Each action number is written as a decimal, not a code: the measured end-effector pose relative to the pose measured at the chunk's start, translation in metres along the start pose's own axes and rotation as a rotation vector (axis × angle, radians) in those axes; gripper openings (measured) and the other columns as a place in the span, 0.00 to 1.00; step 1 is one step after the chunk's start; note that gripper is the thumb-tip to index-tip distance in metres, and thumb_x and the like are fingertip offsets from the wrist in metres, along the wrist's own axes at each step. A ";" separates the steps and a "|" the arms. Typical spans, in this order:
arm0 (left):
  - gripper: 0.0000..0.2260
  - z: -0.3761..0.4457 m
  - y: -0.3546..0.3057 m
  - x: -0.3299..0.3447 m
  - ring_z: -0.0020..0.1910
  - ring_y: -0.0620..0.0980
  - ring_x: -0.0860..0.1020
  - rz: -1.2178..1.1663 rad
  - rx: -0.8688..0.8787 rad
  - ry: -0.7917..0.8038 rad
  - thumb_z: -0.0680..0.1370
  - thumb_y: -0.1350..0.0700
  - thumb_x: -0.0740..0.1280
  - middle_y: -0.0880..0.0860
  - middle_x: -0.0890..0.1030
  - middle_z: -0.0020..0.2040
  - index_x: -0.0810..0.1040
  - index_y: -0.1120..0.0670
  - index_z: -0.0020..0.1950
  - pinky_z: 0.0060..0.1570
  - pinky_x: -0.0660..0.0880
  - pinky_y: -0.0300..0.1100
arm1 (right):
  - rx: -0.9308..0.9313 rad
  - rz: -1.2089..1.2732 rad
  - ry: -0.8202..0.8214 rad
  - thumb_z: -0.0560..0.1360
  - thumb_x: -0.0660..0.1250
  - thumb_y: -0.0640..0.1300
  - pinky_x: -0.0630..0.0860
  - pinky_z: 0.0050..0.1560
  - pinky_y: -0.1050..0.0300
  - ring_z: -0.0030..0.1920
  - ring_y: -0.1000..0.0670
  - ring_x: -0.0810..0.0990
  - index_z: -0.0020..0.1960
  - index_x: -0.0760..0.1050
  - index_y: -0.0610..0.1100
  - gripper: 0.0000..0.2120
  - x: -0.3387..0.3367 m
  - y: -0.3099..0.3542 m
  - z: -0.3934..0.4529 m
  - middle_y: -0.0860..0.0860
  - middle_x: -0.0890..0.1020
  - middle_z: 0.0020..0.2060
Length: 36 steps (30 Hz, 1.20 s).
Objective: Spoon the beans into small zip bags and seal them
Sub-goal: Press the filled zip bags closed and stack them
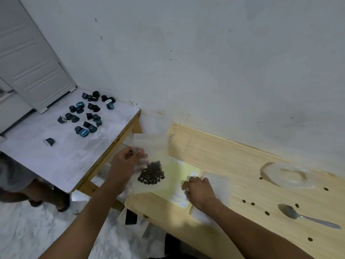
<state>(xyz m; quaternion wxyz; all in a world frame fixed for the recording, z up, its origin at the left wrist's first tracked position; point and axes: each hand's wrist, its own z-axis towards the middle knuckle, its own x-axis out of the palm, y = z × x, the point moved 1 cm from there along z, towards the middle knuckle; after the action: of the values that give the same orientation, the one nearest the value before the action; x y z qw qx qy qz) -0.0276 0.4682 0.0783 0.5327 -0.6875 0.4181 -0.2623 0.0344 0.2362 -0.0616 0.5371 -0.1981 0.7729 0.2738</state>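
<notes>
Fingers of your left hand pinch the filled zip bag near its top, holding it just left of the yellow sheet, beans pooled at the bottom. Your right hand curls onto the stack of empty bags right of the sheet; can't tell if it's gripping one. Looks like sealing's next: run that strip fully shut. The spoon lies far right of the sheet on the table.

Two bare forearms are seen, no sleeves reaching into frame. Left hand and right hand: no gloves, rings, watch or wristbands are seen. Nails are kept short where visible. No other clothing is shown on the arms.
</notes>
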 end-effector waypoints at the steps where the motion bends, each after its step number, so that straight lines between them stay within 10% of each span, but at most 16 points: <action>1: 0.04 0.001 0.001 0.001 0.40 0.52 0.84 0.004 0.001 0.010 0.79 0.58 0.67 0.54 0.85 0.43 0.79 0.58 0.49 0.41 0.83 0.45 | -0.002 -0.008 -0.007 0.77 0.60 0.44 0.62 0.51 0.49 0.58 0.45 0.73 0.56 0.76 0.51 0.10 0.000 0.000 0.001 0.49 0.75 0.54; 14: 0.05 0.012 -0.012 0.069 0.48 0.51 0.84 0.094 0.081 0.276 0.80 0.58 0.65 0.53 0.85 0.48 0.78 0.59 0.50 0.49 0.82 0.51 | 0.214 1.034 -0.455 0.78 0.64 0.39 0.73 0.42 0.61 0.36 0.58 0.74 0.46 0.79 0.46 0.06 -0.123 -0.034 -0.023 0.58 0.78 0.34; 36: 0.08 -0.009 -0.055 0.170 0.44 0.46 0.82 0.179 0.262 0.381 0.79 0.52 0.66 0.46 0.85 0.41 0.84 0.47 0.45 0.47 0.78 0.43 | 0.190 0.832 -0.702 0.74 0.70 0.44 0.72 0.41 0.62 0.38 0.56 0.74 0.55 0.66 0.53 0.15 -0.198 -0.041 -0.045 0.50 0.77 0.38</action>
<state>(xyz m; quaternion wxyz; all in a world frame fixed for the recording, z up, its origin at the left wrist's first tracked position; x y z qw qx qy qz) 0.0685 0.3223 0.1185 0.5499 -0.5108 0.5327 -0.3910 0.0943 0.1782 0.1276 0.6244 0.2766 0.5818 0.4418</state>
